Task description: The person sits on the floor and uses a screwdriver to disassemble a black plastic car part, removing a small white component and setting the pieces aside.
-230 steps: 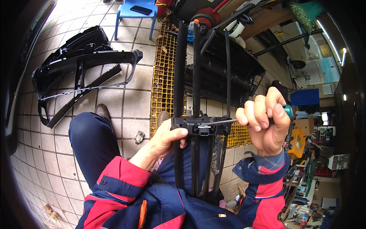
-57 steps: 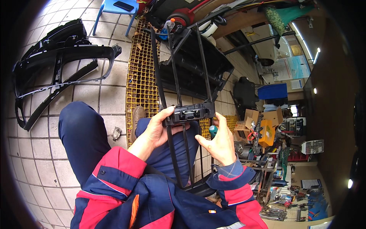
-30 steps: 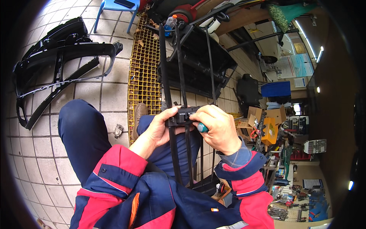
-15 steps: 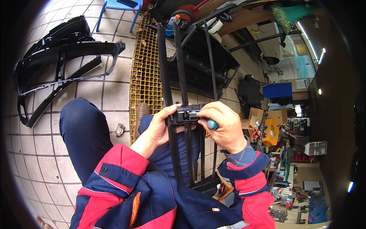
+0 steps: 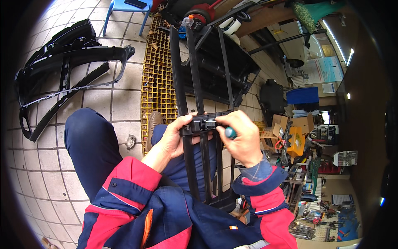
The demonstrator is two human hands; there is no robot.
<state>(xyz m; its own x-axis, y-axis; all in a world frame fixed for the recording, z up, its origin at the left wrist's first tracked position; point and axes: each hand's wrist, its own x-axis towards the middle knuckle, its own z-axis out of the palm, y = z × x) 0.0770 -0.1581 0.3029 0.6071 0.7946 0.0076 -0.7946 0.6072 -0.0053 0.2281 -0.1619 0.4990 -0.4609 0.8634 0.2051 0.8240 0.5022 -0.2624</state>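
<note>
A long black slatted grille [image 5: 195, 76], apparently plastic, stands across my lap, its bars running away from me. At its middle is a black bracket [image 5: 189, 128] with a rectangular recess and a light, shiny part inside. My left hand [image 5: 169, 139] grips the bracket's left end, thumb on top and fingers underneath. My right hand [image 5: 244, 139] is closed around a tool with a rounded teal handle [image 5: 230, 133], probably a screwdriver. Its fingertips are at the recess's right side. The tool's working end is hidden by the fingers.
Black bumper-like parts [image 5: 74, 54] lie on the tiles at the left. A yellow floor grating [image 5: 157, 79] runs beside my foot. Beyond the grille lies a large black panel [image 5: 211, 72]. A blue stool [image 5: 128, 6] stands far off; cardboard boxes [image 5: 304, 123] and tools crowd the right.
My right hand has turned slightly at the recess, and the teal handle has shifted a little left. The right forearm has moved slightly left. My left hand keeps its grip.
</note>
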